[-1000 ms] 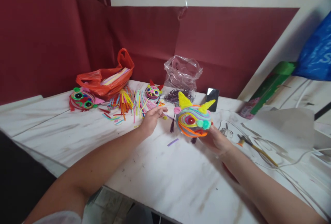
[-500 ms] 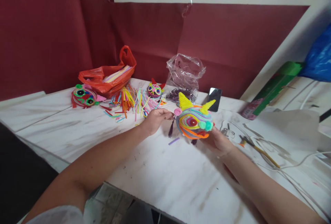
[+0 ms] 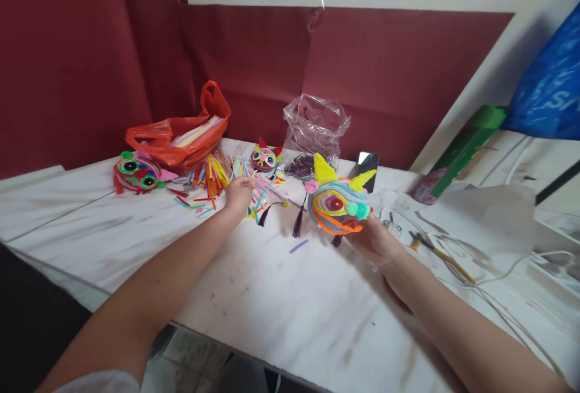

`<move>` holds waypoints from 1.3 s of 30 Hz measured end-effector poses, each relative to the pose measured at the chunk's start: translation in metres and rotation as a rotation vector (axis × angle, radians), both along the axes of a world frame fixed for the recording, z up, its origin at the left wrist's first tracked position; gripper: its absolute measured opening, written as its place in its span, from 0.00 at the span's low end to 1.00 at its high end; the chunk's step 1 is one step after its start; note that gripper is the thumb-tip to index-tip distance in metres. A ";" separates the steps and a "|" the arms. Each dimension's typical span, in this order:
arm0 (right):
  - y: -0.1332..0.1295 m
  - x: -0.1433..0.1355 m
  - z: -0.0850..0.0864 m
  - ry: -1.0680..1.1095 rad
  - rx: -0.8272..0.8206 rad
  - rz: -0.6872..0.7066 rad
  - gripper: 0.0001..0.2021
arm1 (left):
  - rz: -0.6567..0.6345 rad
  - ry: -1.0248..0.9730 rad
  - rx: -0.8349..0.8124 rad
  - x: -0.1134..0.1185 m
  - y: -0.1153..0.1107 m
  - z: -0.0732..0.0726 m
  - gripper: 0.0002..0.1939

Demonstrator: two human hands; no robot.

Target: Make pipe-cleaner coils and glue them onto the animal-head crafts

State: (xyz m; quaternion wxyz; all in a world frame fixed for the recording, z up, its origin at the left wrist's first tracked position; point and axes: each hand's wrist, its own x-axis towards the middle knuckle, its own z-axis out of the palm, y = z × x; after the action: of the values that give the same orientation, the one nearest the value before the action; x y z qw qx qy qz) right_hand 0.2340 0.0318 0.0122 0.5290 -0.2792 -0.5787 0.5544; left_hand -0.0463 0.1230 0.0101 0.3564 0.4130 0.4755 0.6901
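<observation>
My right hand [image 3: 376, 239] holds up a small colourful animal head [image 3: 335, 202], wound from fuzzy chenille stems. It has two yellow horns, a red eye, teal balls at the nose and an orange mouth. Dark purple tassels [image 3: 298, 224] hang from it. My left hand [image 3: 239, 196] is apart from the head, over the loose chenille stems [image 3: 212, 176]. Its fingers are drawn together at the edge of that pile; what lies between them, if anything, I cannot make out. Another dark tassel [image 3: 263, 216] rests on the table just right of it.
Two more animal heads sit farther back, a red-green one [image 3: 138, 173] and a smaller one [image 3: 265, 158]. Behind are a red plastic bag [image 3: 181, 145], a clear bag [image 3: 315, 127] and a phone [image 3: 366, 169]. Pliers [image 3: 446, 260], cables and a green box [image 3: 466, 154] lie to the right.
My left hand has left the animal head's pink ear and moved left to the pile of chenille stems. My right hand still holds the head. The view has turned slightly right.
</observation>
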 end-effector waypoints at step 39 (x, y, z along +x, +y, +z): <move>-0.016 -0.037 -0.005 -0.375 0.311 -0.740 0.42 | -0.797 0.185 -0.005 0.074 -0.103 -0.001 0.24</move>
State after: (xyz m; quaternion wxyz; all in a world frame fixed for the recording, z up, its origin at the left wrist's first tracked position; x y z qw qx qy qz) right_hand 0.1966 0.0163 0.0072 0.6136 -0.4805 -0.6020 0.1738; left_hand 0.0279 0.0203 0.0087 0.5526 0.6245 0.3101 0.4567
